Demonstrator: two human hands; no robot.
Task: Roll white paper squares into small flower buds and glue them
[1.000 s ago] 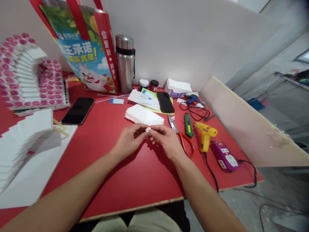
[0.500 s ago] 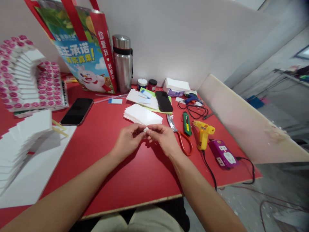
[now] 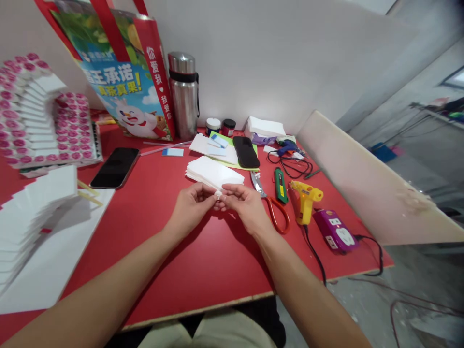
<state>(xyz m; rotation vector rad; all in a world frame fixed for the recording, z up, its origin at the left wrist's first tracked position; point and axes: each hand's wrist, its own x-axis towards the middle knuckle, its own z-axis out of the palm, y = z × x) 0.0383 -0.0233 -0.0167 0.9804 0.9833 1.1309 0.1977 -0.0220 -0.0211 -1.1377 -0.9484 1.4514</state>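
My left hand [image 3: 191,207] and my right hand [image 3: 245,206] meet over the middle of the red table [image 3: 203,261]. Both pinch one small white piece [image 3: 218,194] between thumb and fingertips, with the fingers closed on it. Just beyond the fingertips lies a stack of white paper sheets [image 3: 213,172]. Red-handled scissors [image 3: 271,205] lie right beside my right hand.
To the right lie a green utility knife [image 3: 279,185], a yellow glue gun [image 3: 305,199] and a purple power strip [image 3: 334,231] with cables. Two black phones [image 3: 115,167] [image 3: 245,152], a steel flask [image 3: 184,94] and a printed bag [image 3: 123,72] stand further back. White cards [image 3: 32,212] and pink-dotted stacks [image 3: 39,116] fill the left.
Both hands have stayed together on the small white piece, shifting slightly toward the paper stack. The view has drifted a little.
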